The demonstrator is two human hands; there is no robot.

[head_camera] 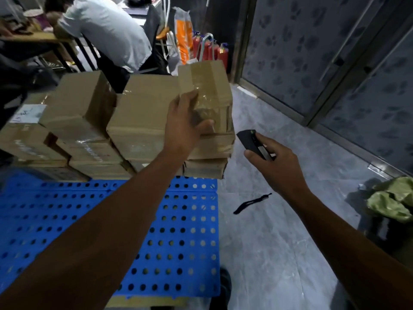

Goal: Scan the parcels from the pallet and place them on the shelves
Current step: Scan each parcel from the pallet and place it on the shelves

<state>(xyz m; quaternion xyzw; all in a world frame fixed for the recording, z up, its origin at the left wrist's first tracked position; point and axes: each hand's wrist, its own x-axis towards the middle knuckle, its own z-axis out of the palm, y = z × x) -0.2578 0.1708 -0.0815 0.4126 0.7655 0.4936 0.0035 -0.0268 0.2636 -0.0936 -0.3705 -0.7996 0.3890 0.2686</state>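
One brown parcel (207, 86), glossy with clear tape, gripped by the left hand (185, 128); right hand (274, 166) clasps a black scanner (245, 138), half hidden by fingers.

A small parcel depot or stockroom: taped cardboard parcels (143, 113) stacked on a blue perforated plastic pallet (178, 242), red fire extinguishers (222, 53) beyond them, grey tiled floor (279, 220).

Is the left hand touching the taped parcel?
Touching. Head view shows the left hand with thumb and fingers curled round the taped parcel.
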